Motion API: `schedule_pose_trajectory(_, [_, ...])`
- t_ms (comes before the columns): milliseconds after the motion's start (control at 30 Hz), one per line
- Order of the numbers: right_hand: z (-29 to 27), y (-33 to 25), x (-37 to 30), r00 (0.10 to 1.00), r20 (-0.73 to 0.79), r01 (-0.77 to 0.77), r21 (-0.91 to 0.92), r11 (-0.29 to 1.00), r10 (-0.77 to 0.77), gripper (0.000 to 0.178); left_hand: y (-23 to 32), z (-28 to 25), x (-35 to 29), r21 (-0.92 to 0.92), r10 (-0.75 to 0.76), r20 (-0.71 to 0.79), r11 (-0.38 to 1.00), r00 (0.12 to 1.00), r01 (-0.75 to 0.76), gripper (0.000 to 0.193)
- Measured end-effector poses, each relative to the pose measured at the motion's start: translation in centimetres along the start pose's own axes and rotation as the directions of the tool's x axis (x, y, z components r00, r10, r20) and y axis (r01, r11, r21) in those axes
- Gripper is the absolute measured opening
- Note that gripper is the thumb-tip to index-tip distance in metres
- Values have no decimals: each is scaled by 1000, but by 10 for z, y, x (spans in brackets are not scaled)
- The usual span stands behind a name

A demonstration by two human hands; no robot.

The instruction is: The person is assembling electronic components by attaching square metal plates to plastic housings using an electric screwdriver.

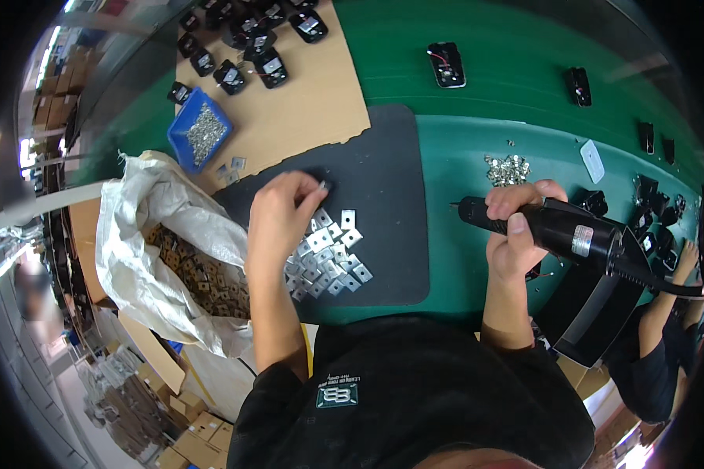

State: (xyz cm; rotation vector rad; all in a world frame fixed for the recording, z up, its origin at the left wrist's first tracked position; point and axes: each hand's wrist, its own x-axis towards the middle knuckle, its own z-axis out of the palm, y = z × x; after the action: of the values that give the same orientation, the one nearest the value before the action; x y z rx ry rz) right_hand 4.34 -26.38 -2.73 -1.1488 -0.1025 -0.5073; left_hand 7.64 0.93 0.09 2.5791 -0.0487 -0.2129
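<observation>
My left hand (280,215) is closed in a pinch above the dark mat (391,172), with a small shiny metal piece (323,186) at its fingertips; its exact kind is too small to tell. Just beside that hand lies a heap of square metal plates with holes (332,258). My right hand (516,230) is wrapped round a black electric screwdriver (579,234), held nearly level with its bit pointing left. A cord runs off the tool's back end to the right. Past the screwdriver's nose, a small pile of metal screws or fasteners (508,170) lies on the green bench.
Left of me a white woven sack (141,234) gapes over many metal plates. A blue bin (181,137) of small metal parts stands on cardboard (321,102), near several black housings (270,66). More housings (446,65) lie on the green surface. At right, another person's arm (665,305) shows.
</observation>
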Motion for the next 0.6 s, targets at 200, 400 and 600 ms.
schedule_pose_trajectory(200, [-9,6,1,994,72,77,60,995,-81,49,83,19,97,-163,384,-179,896,906,-412,12])
schedule_pose_trajectory(400, [-6,4,1,999,40,8,111,994,-13,46,118,42,184,99,631,-270,770,728,-630,11])
schedule_pose_trajectory(600, [-7,5,3,998,56,12,100,995,-18,49,100,61,201,47,562,-167,825,810,-563,16])
